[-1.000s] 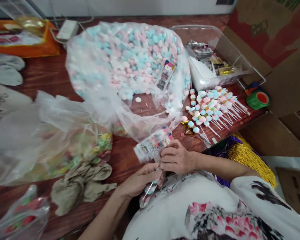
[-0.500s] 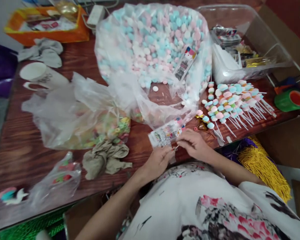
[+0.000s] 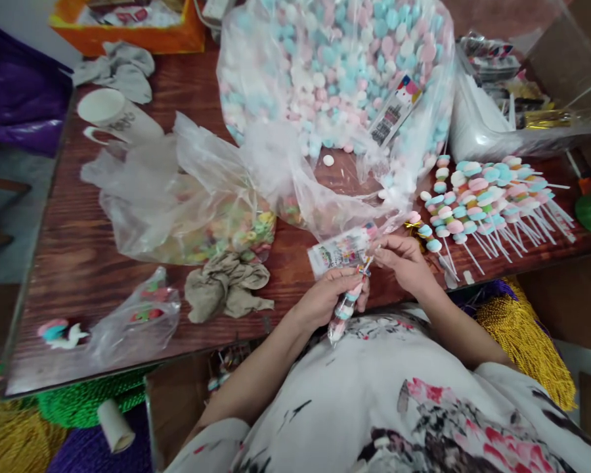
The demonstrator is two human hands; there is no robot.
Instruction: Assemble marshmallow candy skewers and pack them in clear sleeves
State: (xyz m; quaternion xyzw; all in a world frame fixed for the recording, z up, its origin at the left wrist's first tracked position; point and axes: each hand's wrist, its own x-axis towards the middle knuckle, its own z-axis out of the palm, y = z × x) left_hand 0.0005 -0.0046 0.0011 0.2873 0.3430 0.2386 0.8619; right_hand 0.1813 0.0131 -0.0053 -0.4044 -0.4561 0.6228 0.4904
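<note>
My left hand (image 3: 328,297) is closed round a candy skewer in a clear printed wrapper (image 3: 347,272), just above the table's near edge. My right hand (image 3: 404,261) pinches the wrapper's neck at a small tie (image 3: 365,267). The wrapper's printed top (image 3: 342,249) sticks up to the left of my fingers and its candy end (image 3: 343,315) hangs toward my lap. Right of my hands lies a pile of pink, blue and white candy skewers (image 3: 487,197) on white sticks.
A big clear bag of pastel candies (image 3: 335,72) fills the middle back. Another clear bag with mixed sweets (image 3: 187,197), a crumpled brown cloth (image 3: 226,289), a paper cup (image 3: 111,112), an orange tray (image 3: 128,33) and a clear box (image 3: 517,92) lie on the wooden table (image 3: 79,249).
The view has swung left and down. My hands stay together on the wrapped skewer, and the right fingers have shifted up to the wrapper's neck.
</note>
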